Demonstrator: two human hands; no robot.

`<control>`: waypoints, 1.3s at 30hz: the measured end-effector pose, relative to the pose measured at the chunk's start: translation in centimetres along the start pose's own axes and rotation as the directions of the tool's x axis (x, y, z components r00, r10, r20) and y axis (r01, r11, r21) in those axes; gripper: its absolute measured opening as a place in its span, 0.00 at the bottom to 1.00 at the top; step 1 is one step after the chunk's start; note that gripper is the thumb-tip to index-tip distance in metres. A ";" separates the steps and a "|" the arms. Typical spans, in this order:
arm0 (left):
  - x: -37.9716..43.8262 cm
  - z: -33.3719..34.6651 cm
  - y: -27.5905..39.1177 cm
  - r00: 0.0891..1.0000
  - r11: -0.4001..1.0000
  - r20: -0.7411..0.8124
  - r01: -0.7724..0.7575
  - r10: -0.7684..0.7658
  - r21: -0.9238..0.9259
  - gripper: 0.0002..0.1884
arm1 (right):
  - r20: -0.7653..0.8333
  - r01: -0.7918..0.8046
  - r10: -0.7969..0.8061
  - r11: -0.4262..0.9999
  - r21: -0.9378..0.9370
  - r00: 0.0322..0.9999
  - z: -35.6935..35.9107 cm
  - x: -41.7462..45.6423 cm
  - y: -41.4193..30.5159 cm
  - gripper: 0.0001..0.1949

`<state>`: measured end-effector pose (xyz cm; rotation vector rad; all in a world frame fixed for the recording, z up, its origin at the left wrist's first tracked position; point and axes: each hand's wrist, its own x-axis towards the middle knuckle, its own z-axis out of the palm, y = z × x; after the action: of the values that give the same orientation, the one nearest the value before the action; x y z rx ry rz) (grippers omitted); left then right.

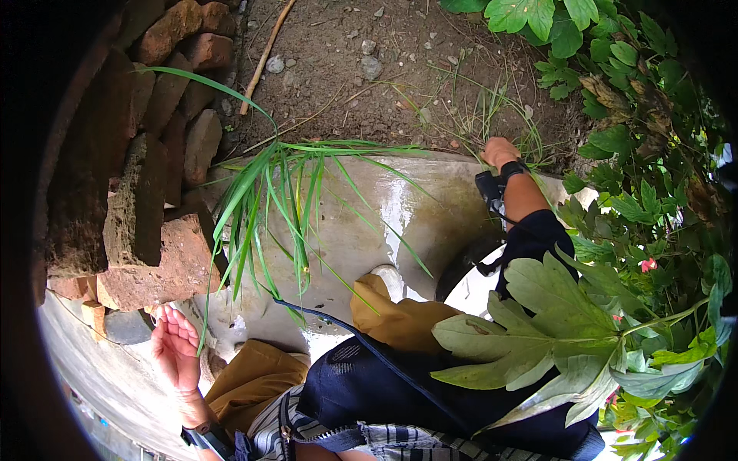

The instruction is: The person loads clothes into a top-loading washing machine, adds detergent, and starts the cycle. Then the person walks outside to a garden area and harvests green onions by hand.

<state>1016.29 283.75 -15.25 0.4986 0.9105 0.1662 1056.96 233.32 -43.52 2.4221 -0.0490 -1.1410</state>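
My right hand [499,152] reaches over the concrete ledge to the soil, its fingers curled around the base of some thin weed grass [490,118]. A strapped device sits on that wrist. At lower left, my left hand [176,348] is turned palm up beside the bricks, fingers loosely bent, and nothing shows in it. Close to it, a clump of long green grass leaves [288,196] droops over the concrete ledge [357,201]. One leaf tip reaches near my left hand.
Stacked red bricks [158,253] rise on the left. Bare soil [323,75] with pebbles and a wooden stick [266,57] lies beyond the ledge. Leafy plants [622,138] crowd the right, and a large lobed leaf [536,340] overhangs my right sleeve. A dark round rim [455,271] stands below the ledge.
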 end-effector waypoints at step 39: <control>0.9 -0.1 -1.3 1.000 1.000 -0.025 -0.018 0.018 0.008 0.15 | -0.546 0.293 0.037 0.812 0.505 0.837 -3.9 1.7 4.0 0.25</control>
<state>1016.68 282.95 -16.54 0.5127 0.9315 0.1859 1061.66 230.89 -40.93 3.2621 -0.0480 -0.4788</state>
